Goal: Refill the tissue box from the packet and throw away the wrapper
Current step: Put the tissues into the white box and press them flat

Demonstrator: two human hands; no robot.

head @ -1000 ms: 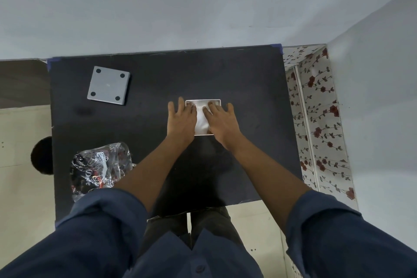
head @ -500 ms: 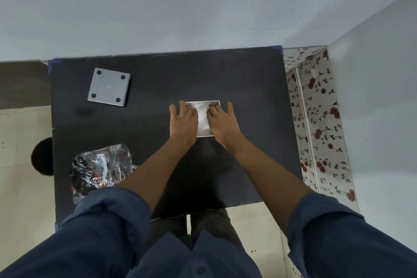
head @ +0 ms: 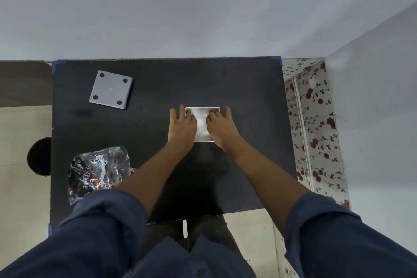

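- Black table (head: 237, 88) carries one tissue box (head: 202, 124), one grey lid (head: 111, 89), one crumpled wrapper (head: 99, 170).
- Left hand (head: 183, 127) and right hand (head: 222, 128) lie flat, fingers spread, pressing the tissues inside the box mid-table.

lid (head: 111, 89) far-left of box (head: 203, 124), wrapper (head: 99, 170) near-left

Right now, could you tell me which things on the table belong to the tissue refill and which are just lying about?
Part of the job:
- tissue box, both hands pressing into its open top: left hand, right hand
- empty wrapper, crumpled at the table's near left
- grey square panel, probably the box's base

Lying about:
- dark round object on the floor, possibly a bin
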